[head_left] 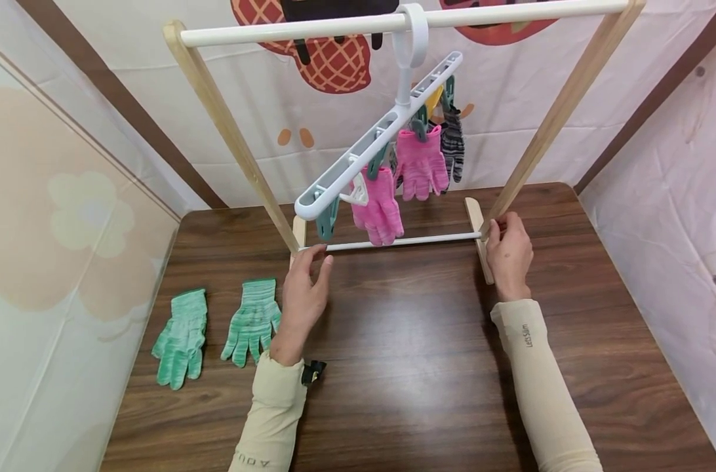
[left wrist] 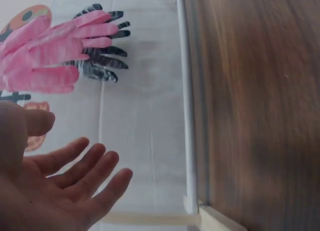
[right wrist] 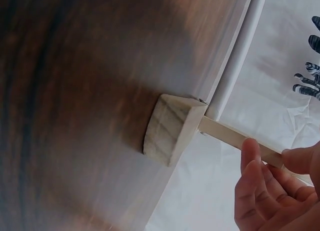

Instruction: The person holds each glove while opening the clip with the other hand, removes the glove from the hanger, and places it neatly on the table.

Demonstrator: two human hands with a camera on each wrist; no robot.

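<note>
"Which thing has the right hand (head_left: pixel 510 252)?"
"It pinches the right post (head_left: pixel 557 118) of the rack (head_left: pixel 311 29), just above the rack's foot (right wrist: pixel 172 131). The thumb is on one side of the post, the fingers on the other."
"And the left hand (head_left: pixel 306 292)?"
"That one grasps nothing. Its fingers are released and a little bent, near the rack's left post (head_left: pixel 231 134). I see a gap between these fingertips and the rack's low bar (head_left: pixel 431 240)."
"Where does the rack stand?"
"On the brown table (head_left: pixel 405 341), upright, with its posts between the wall behind and the person in front."
"What hangs from it?"
"A white hanger (head_left: pixel 402 113), hooked over the rack's top bar. Pink gloves (head_left: pixel 419 164) and a grey-black glove (head_left: pixel 452 141) are clipped under it."
"And the green gloves (head_left: pixel 182 341)?"
"They lie flat, to the left of the rack and in front of it."
</note>
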